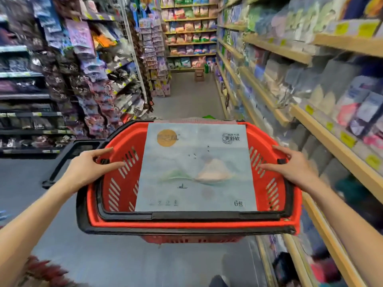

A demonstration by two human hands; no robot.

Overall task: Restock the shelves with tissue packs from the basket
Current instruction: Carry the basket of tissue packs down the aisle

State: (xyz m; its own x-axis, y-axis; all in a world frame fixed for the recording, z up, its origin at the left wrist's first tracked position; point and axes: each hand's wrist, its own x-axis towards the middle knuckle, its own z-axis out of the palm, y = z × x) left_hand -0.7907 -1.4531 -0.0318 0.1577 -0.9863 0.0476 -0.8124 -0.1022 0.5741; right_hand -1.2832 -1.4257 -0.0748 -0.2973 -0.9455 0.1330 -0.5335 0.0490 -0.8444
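Your left hand (93,164) and right hand (294,164) each grip a side rim of the basket (186,224); a tissue pack (194,168) lies inside.

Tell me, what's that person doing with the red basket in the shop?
A person is carrying a red basket down a shop aisle, with the left hand and right hand each gripping one side rim. A big pack of tissues lies flat on top of the basket. Shelves full of packs run along the right. Nothing has been taken out yet.
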